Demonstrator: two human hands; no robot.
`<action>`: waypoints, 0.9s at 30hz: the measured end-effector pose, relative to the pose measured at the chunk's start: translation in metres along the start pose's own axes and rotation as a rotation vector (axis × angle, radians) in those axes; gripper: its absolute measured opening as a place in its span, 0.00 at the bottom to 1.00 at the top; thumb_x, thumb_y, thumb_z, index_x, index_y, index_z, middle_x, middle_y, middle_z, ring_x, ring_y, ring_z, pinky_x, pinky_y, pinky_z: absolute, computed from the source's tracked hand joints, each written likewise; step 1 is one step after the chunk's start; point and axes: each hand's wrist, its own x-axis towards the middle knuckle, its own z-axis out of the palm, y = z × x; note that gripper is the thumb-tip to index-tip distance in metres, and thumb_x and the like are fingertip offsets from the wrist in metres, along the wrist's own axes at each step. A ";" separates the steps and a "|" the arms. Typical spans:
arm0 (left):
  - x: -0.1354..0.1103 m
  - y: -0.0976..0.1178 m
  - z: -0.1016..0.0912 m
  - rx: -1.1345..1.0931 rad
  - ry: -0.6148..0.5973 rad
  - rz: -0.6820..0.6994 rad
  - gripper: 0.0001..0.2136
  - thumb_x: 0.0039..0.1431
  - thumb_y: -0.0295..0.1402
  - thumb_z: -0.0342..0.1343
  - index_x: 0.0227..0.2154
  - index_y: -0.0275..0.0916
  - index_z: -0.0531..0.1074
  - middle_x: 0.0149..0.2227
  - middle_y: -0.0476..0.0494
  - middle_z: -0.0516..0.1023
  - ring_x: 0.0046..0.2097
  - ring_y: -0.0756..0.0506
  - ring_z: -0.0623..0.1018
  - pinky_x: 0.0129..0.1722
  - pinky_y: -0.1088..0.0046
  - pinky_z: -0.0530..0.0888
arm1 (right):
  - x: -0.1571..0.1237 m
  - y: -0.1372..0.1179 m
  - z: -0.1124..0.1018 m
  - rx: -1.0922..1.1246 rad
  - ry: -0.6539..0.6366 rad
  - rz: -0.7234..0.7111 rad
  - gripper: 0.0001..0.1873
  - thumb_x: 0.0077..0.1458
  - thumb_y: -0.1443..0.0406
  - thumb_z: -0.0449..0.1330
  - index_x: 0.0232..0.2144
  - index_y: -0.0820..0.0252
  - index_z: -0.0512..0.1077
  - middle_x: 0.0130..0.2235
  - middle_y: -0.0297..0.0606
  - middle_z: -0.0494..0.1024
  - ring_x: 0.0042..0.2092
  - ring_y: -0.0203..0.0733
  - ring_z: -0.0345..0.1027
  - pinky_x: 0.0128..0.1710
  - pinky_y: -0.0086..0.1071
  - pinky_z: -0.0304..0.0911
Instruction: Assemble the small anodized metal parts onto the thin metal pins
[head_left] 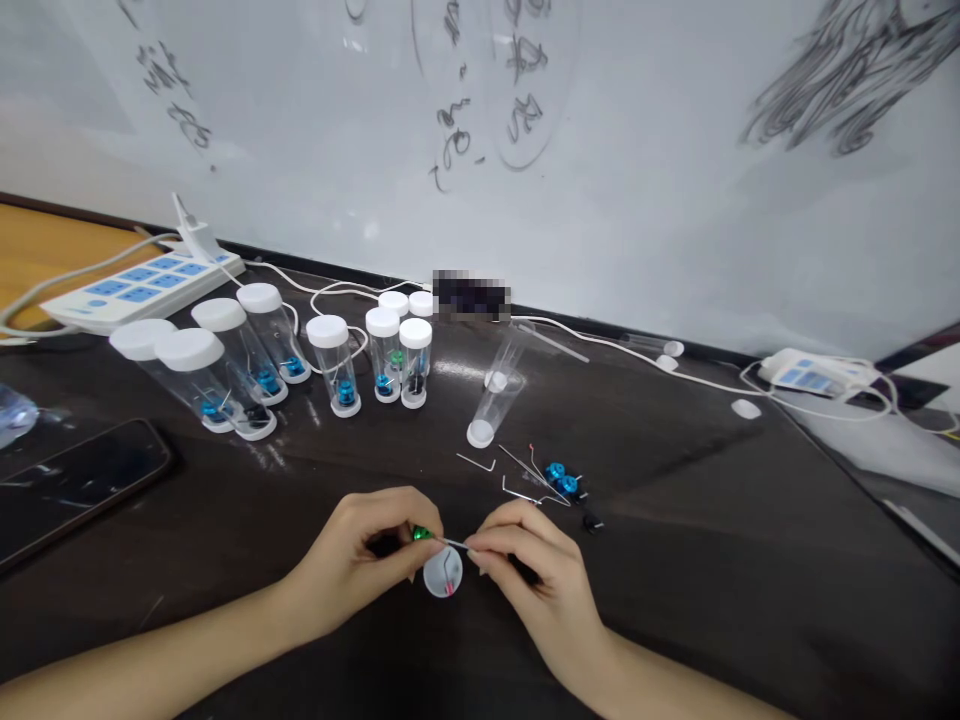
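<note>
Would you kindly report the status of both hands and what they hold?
Left hand pinches green part. Right hand holds thin metal pin at it. White cap lies just below. Blue parts lie beyond.

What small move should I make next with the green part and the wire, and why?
Probably push the wire gently into the green part. The left hand pinches the part, the right hand pinches the wire, and its tip meets the part, just above the white cap.
</note>
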 end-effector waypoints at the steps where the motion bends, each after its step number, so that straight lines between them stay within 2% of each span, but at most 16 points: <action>1: 0.000 0.000 0.000 0.009 -0.002 0.013 0.03 0.57 0.29 0.55 0.31 0.37 0.73 0.32 0.45 0.75 0.27 0.51 0.73 0.27 0.76 0.71 | 0.000 -0.001 0.000 0.009 -0.011 -0.003 0.08 0.57 0.71 0.57 0.36 0.57 0.76 0.34 0.38 0.72 0.36 0.39 0.69 0.35 0.31 0.65; 6: -0.001 0.001 -0.001 0.067 -0.006 0.089 0.03 0.57 0.27 0.55 0.31 0.38 0.73 0.32 0.45 0.75 0.30 0.49 0.73 0.31 0.75 0.71 | -0.002 -0.001 -0.002 0.034 -0.093 0.055 0.10 0.60 0.70 0.54 0.37 0.58 0.75 0.28 0.34 0.71 0.27 0.33 0.68 0.28 0.28 0.64; 11: -0.001 0.004 0.000 0.106 0.004 0.133 0.04 0.57 0.25 0.54 0.31 0.38 0.73 0.32 0.44 0.76 0.34 0.47 0.74 0.35 0.72 0.71 | -0.006 0.004 0.002 0.139 -0.133 0.113 0.11 0.61 0.69 0.53 0.45 0.58 0.70 0.26 0.31 0.73 0.22 0.31 0.68 0.25 0.26 0.65; 14: -0.001 0.004 0.000 0.095 0.010 0.094 0.04 0.57 0.26 0.54 0.31 0.38 0.73 0.32 0.44 0.76 0.32 0.48 0.74 0.33 0.74 0.71 | -0.007 0.006 0.003 0.157 -0.133 0.111 0.12 0.61 0.69 0.54 0.47 0.57 0.68 0.25 0.30 0.72 0.23 0.31 0.67 0.25 0.25 0.65; 17: 0.001 0.002 0.000 0.024 0.041 0.003 0.04 0.58 0.29 0.54 0.30 0.37 0.73 0.31 0.45 0.75 0.26 0.51 0.73 0.27 0.76 0.70 | -0.005 0.005 0.002 0.078 -0.066 0.077 0.13 0.58 0.68 0.57 0.47 0.55 0.70 0.29 0.33 0.71 0.29 0.34 0.68 0.30 0.28 0.66; 20: 0.002 -0.001 0.000 -0.029 0.066 -0.053 0.05 0.58 0.32 0.54 0.31 0.37 0.73 0.30 0.46 0.74 0.25 0.51 0.73 0.24 0.77 0.70 | -0.003 0.005 0.002 0.014 -0.029 0.013 0.14 0.57 0.69 0.58 0.46 0.55 0.71 0.32 0.36 0.71 0.33 0.37 0.67 0.34 0.30 0.65; 27: 0.001 -0.002 0.001 0.025 0.044 -0.009 0.04 0.58 0.31 0.54 0.30 0.37 0.73 0.30 0.47 0.74 0.25 0.52 0.72 0.25 0.78 0.69 | -0.006 0.005 0.000 0.019 -0.061 -0.012 0.12 0.61 0.70 0.52 0.43 0.57 0.72 0.30 0.36 0.72 0.29 0.34 0.68 0.31 0.29 0.64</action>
